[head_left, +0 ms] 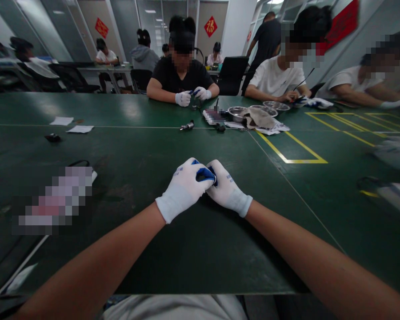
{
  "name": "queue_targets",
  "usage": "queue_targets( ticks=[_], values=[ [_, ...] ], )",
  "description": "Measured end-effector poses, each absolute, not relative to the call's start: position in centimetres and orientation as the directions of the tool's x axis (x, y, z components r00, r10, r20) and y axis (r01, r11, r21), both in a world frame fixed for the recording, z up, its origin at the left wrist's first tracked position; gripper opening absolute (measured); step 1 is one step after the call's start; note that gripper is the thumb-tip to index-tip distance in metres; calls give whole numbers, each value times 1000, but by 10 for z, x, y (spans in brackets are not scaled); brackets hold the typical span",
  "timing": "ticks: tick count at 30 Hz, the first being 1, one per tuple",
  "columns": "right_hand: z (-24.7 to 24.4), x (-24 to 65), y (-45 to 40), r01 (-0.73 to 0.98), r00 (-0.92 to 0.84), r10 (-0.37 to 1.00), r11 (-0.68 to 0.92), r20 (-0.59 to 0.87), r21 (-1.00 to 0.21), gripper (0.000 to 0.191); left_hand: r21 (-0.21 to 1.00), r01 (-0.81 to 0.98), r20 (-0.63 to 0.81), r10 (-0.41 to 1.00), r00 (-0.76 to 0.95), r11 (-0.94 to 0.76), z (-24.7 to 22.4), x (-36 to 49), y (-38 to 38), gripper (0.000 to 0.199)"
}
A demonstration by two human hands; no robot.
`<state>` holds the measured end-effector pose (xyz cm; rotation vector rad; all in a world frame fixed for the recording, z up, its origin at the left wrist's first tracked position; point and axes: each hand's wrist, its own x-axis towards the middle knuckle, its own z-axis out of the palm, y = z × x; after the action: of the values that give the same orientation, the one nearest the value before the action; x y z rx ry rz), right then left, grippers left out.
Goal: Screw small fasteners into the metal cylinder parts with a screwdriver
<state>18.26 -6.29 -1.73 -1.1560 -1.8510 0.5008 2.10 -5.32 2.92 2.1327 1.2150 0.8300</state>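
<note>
My left hand (186, 186) and my right hand (227, 186) meet above the green table (186, 262), both in white gloves with blue palms. The fingers of both hands are closed together around something small between the fingertips; a thin light edge shows there, but I cannot make out what it is. My left thumb and forefinger form a ring, pressed against the right fingers. The right fingertips are mostly hidden behind the hand.
A pixelated object (58, 195) with a cable lies at the left. Beyond my hands are a small metal part (187, 126), metal bowls (236, 114) and a cloth (260, 118). Yellow tape (306, 161) marks the right side. Several people sit around the table.
</note>
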Motion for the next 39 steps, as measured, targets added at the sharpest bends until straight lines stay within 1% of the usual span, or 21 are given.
queue_targets(
  ticks=[3, 5, 7, 10, 12, 13, 15, 17, 18, 20, 23, 26, 29, 32, 36, 39],
  values=[
    [-19, 183, -62, 525, -187, 863, 492, 470, -694, 19, 704, 581, 244, 907, 343, -409, 28, 23, -53, 20],
    [-20, 183, -62, 528, -185, 862, 492, 472, -692, 19, 716, 587, 216, 920, 328, -378, 28, 24, -53, 24],
    [-19, 183, -62, 523, -180, 862, 492, 474, -696, 18, 763, 537, 187, 918, 351, -361, 28, 23, -50, 23],
    [-17, 184, -63, 515, -170, 871, 477, 461, -712, 20, 856, 384, 183, 897, 402, -347, 23, 19, -42, 14],
    [-16, 185, -63, 513, -157, 879, 462, 450, -723, 22, 866, 354, 214, 902, 376, -353, 16, 16, -33, 12],
    [-16, 185, -63, 513, -149, 882, 456, 447, -728, 23, 844, 392, 234, 908, 348, -367, 12, 14, -29, 17],
    [-16, 185, -62, 509, -129, 886, 444, 444, -737, 24, 725, 549, 265, 905, 334, -415, 5, 11, -21, 26],
    [-16, 184, -62, 499, -104, 895, 424, 433, -756, 25, 570, 682, 249, 888, 387, -457, -1, 10, -16, 35],
    [-16, 184, -62, 488, -90, 902, 410, 423, -770, 25, 500, 722, 231, 878, 420, -477, -2, 11, -14, 39],
    [-16, 183, -62, 462, -63, 914, 382, 400, -800, 26, 401, 764, 199, 862, 466, -506, -3, 13, -13, 41],
    [-15, 181, -61, 432, -34, 927, 350, 373, -831, 26, 327, 783, 162, 848, 505, -529, -2, 18, -10, 33],
    [-16, 180, -61, 424, -23, 939, 320, 343, -847, 31, 310, 796, 142, 853, 502, -520, -2, 21, -7, 24],
    [-17, 181, -60, 412, -24, 946, 304, 323, -859, 36, 318, 800, 133, 859, 494, -509, -3, 20, -7, 20],
    [-19, 183, -60, 415, -1, 948, 291, 320, -862, 35, 371, 782, 152, 863, 481, -501, -1, 18, -10, 19],
    [-20, 186, -58, 411, 1, 943, 302, 332, -860, 31, 503, 712, 215, 868, 447, -491, 3, 12, -17, 16],
    [-21, 187, -56, 370, -32, 940, 327, 340, -870, 28, 647, 589, 259, 866, 427, -484, 8, 7, -20, 14]
  ],
)
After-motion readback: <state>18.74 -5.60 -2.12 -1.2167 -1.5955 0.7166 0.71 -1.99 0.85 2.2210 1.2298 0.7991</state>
